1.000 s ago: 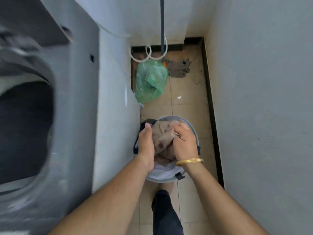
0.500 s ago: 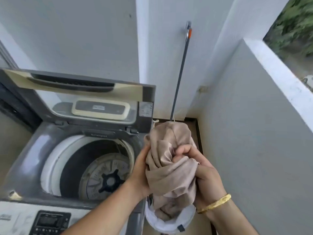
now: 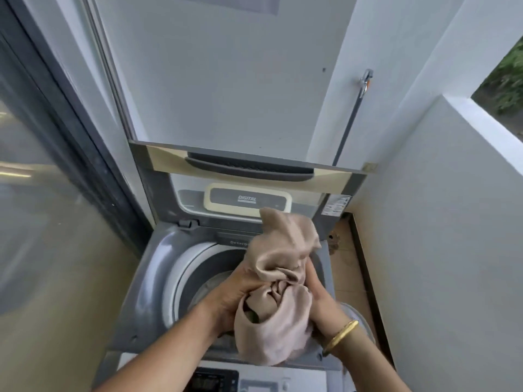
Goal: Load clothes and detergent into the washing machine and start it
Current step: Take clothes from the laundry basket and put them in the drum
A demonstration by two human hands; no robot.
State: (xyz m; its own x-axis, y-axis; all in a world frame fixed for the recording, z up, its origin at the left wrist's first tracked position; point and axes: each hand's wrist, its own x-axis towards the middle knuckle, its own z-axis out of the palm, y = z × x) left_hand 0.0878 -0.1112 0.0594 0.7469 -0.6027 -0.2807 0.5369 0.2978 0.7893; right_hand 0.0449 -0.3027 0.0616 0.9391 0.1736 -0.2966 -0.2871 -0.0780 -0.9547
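both hands (image 3: 283, 301) gripping beige clothes (image 3: 278, 290) over open washer (image 3: 158, 278) | loading barely begun | detergent, start left

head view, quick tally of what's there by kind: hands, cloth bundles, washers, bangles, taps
hands: 2, left hand and right hand, both gripping the cloth
beige cloth bundle: 1, held over the open tub
washing machine: 1, lid up
gold bangle: 1, on the right wrist
wall tap: 1
total: 6
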